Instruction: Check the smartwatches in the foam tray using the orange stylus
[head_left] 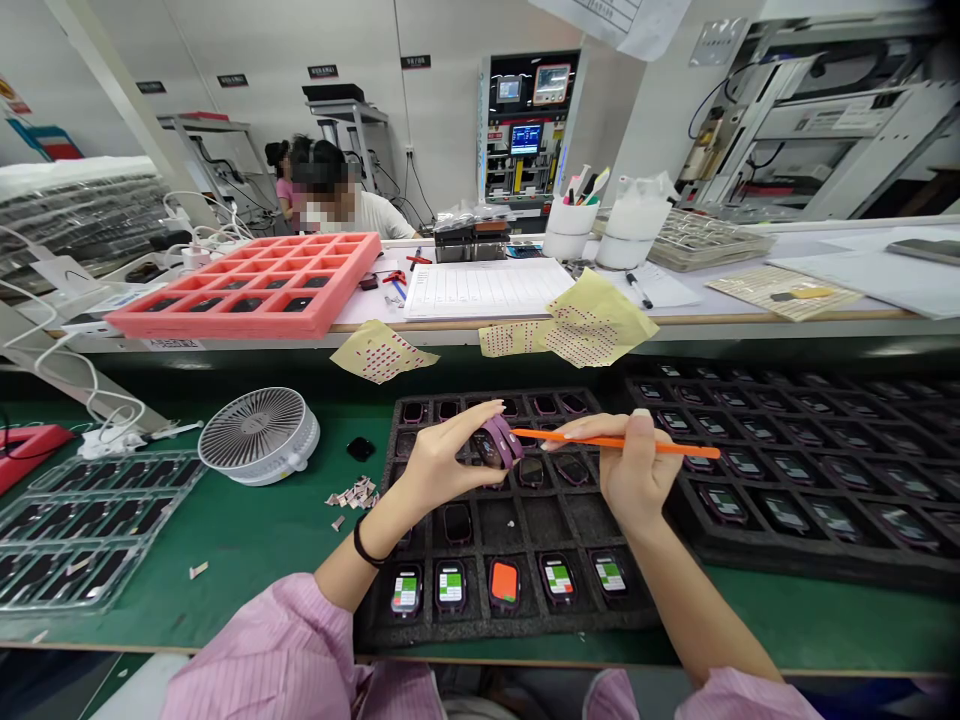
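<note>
Between the thumb and fingers of my left hand point(442, 462) is a purple smartwatch case point(501, 442), tilted so that its side edge shows. My right hand point(636, 470) grips a thin orange stick-like tool point(675, 447) much like a pen, its left tip at or very near the case's edge; whether it touches I cannot tell. Under both hands lies a black foam tray point(517, 627) with square pockets. Its front row carries several watches with lit screens, among them a watch with an orange screen point(505, 582). Watches with dark screens sit farther back.
A second black foam tray point(679, 500) of watches stands at right. To the left are a small white fan point(259, 435), a clear plastic tray point(97, 590) and small scattered pieces point(356, 494). A red foam tray point(322, 312) rests on the shelf. Another person point(375, 212) sits beyond.
</note>
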